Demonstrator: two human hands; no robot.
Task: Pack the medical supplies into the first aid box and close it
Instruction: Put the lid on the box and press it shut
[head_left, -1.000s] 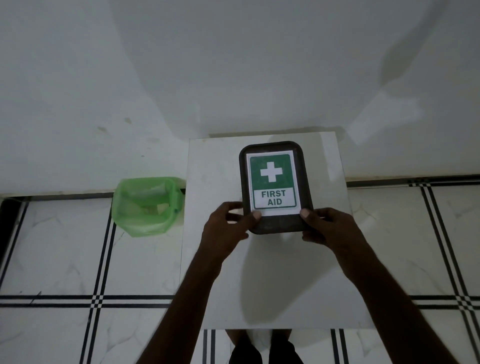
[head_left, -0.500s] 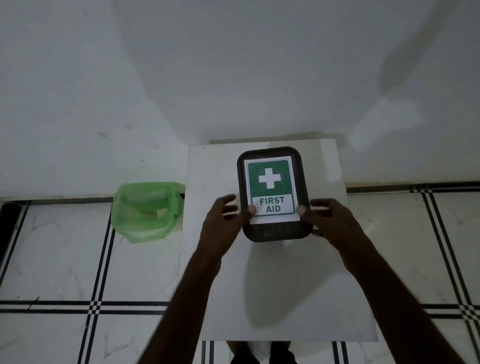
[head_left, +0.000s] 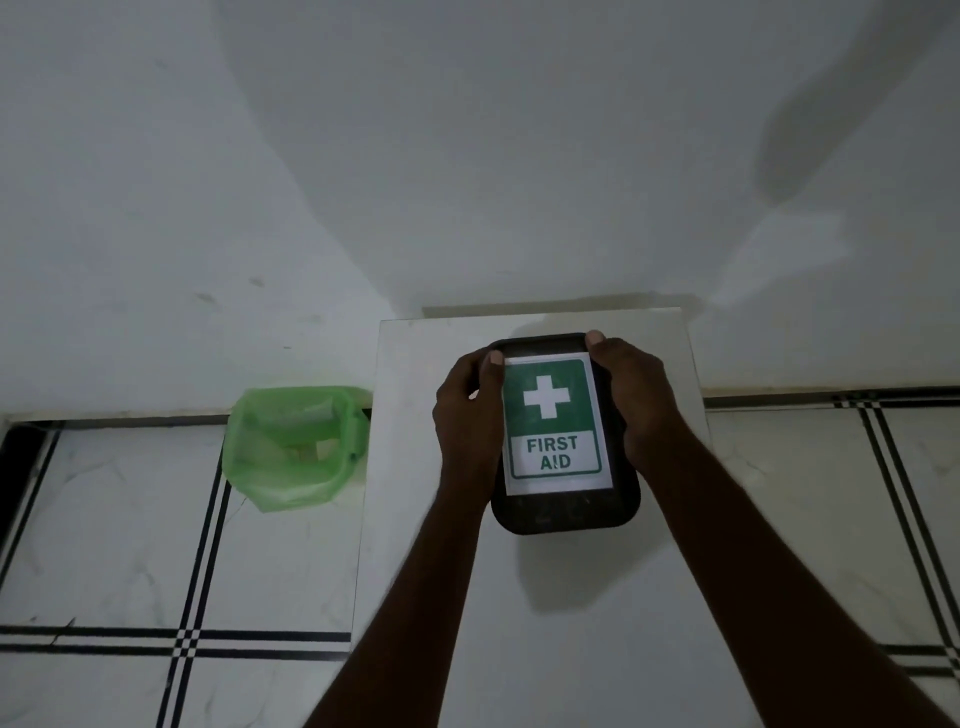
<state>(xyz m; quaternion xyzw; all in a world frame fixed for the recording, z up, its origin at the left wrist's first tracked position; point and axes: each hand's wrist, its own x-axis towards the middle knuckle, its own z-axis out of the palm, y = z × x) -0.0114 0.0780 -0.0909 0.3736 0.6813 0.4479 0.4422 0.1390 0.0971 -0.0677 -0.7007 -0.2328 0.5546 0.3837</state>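
One white table (head_left: 415, 519) against a white wall (head_left: 467, 156).

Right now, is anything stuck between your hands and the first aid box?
No, nothing visible. The left hand and right hand both grip the sides of the first aid box directly on the white table.

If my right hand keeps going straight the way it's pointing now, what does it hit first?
Probably nothing on the table: beyond the right hand gripping the first aid box, only bare tabletop shows, then the wall. Depth is unclear.
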